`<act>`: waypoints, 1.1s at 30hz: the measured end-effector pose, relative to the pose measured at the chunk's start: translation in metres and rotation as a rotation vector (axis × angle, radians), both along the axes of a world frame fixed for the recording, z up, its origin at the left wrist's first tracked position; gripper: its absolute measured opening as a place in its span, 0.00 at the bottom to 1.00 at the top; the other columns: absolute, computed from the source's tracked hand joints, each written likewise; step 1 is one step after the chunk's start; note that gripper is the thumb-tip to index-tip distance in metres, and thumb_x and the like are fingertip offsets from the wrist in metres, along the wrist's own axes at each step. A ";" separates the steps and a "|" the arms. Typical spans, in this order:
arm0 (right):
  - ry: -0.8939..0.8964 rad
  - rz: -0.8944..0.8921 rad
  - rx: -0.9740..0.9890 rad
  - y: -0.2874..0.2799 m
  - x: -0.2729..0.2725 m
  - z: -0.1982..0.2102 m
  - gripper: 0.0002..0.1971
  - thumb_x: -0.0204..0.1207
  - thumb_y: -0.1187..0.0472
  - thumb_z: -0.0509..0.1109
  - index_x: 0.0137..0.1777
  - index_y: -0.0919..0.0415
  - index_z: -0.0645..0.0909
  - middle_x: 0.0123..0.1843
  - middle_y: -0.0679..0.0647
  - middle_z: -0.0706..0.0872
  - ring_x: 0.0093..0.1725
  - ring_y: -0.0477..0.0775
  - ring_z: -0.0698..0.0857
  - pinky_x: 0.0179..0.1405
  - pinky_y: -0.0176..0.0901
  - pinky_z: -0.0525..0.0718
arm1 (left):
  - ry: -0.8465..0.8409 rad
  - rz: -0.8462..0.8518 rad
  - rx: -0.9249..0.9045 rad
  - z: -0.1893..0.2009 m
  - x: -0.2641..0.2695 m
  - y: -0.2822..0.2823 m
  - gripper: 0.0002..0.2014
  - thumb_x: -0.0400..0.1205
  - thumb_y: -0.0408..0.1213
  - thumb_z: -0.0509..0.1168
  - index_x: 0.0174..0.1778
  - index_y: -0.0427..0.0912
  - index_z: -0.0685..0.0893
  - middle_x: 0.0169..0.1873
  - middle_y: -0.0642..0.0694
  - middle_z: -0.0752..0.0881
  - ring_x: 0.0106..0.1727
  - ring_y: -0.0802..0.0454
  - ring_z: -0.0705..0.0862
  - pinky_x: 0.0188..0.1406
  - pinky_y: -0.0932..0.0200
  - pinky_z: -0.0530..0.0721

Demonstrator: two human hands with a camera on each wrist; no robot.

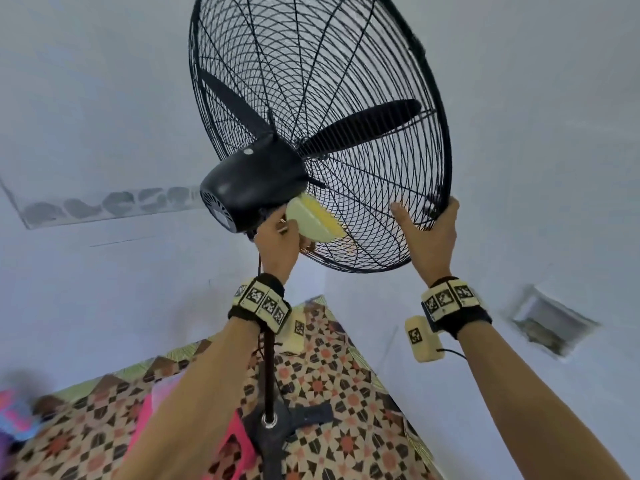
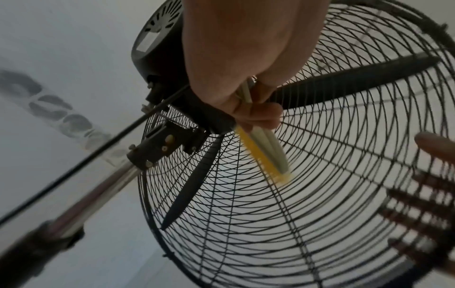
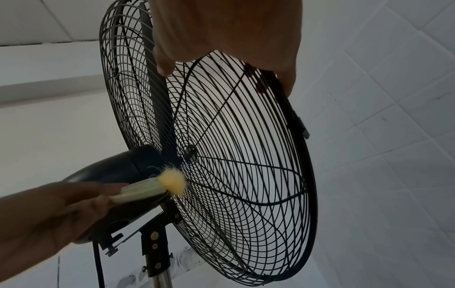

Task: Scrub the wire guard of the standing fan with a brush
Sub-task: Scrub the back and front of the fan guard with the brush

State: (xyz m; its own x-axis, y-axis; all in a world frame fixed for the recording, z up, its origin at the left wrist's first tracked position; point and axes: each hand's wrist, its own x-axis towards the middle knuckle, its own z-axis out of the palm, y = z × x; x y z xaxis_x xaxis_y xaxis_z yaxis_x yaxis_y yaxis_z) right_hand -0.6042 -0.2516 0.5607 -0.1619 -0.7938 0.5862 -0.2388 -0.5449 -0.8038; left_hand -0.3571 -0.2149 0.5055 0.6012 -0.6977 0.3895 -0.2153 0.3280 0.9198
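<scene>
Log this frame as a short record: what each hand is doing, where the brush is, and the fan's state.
left hand: grips the brush
brush: yellow bristles against the rear guard, just below the motor housing
right hand: holds the guard's lower rim, thumb on the rear wires
blades: sharp, apparently not spinning

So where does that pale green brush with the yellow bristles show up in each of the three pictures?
Head: pale green brush with yellow bristles, centre, in the left hand.
Left wrist: brush, centre, below the hand.
Right wrist: brush, lower left.
Shared landmark: the black motor housing beside it.
</scene>
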 end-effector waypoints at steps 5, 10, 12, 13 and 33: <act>-0.006 -0.022 -0.019 -0.001 0.001 -0.001 0.43 0.71 0.36 0.82 0.77 0.57 0.68 0.70 0.48 0.82 0.67 0.45 0.82 0.58 0.17 0.76 | -0.005 -0.086 0.060 0.009 -0.005 -0.006 0.16 0.87 0.24 0.61 0.69 0.34 0.87 0.35 0.40 0.89 0.25 0.48 0.88 0.29 0.54 0.90; -0.004 -0.024 -0.009 0.002 0.001 -0.004 0.43 0.71 0.37 0.82 0.78 0.56 0.67 0.70 0.47 0.82 0.67 0.45 0.82 0.58 0.17 0.76 | 0.029 -0.094 0.074 0.005 0.010 -0.002 0.16 0.85 0.23 0.64 0.64 0.43 0.87 0.29 0.41 0.90 0.24 0.47 0.87 0.28 0.55 0.90; 0.006 -0.022 -0.010 0.002 0.003 -0.004 0.43 0.71 0.38 0.82 0.78 0.56 0.68 0.70 0.48 0.82 0.67 0.44 0.82 0.58 0.16 0.75 | 0.043 -0.004 0.028 0.009 0.006 -0.005 0.16 0.84 0.26 0.64 0.63 0.43 0.89 0.35 0.40 0.91 0.28 0.44 0.90 0.32 0.49 0.93; 0.007 -0.025 -0.011 0.002 0.004 -0.003 0.43 0.70 0.37 0.82 0.78 0.56 0.68 0.70 0.48 0.82 0.67 0.44 0.82 0.59 0.17 0.76 | 0.037 -0.002 0.025 0.010 0.000 -0.004 0.15 0.85 0.26 0.63 0.62 0.41 0.89 0.35 0.41 0.91 0.28 0.45 0.90 0.31 0.48 0.93; -0.034 -0.058 -0.018 0.005 0.007 -0.007 0.42 0.70 0.38 0.82 0.77 0.57 0.68 0.69 0.46 0.81 0.66 0.40 0.81 0.58 0.16 0.74 | 0.112 -0.161 0.074 -0.021 -0.048 0.021 0.15 0.88 0.25 0.64 0.68 0.39 0.87 0.35 0.34 0.91 0.24 0.50 0.88 0.29 0.58 0.88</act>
